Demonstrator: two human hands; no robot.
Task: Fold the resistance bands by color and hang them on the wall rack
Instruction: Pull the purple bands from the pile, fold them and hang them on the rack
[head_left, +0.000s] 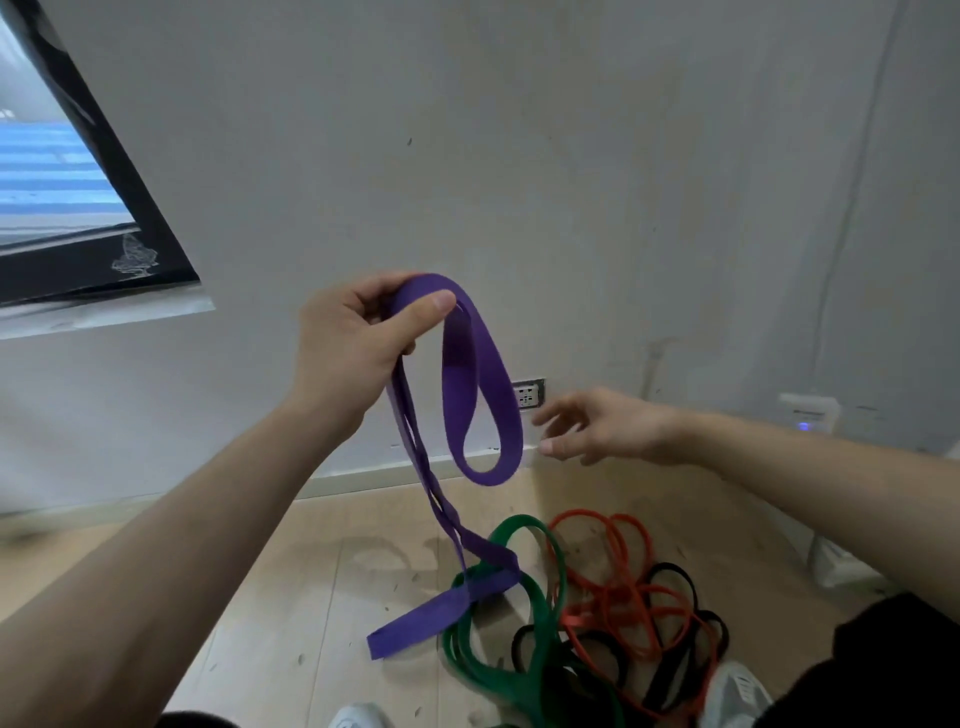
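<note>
The left hand (353, 343) grips the purple band (488, 405) at the top, its tail down on the green bands (524, 623), red bands (618, 571) and black bands (675, 623) heaped on the floor (311, 597) below it, while the empty right hand (597, 426), fingers spread, reaches beside it; folding looks just begun, and no rack shows.
</note>
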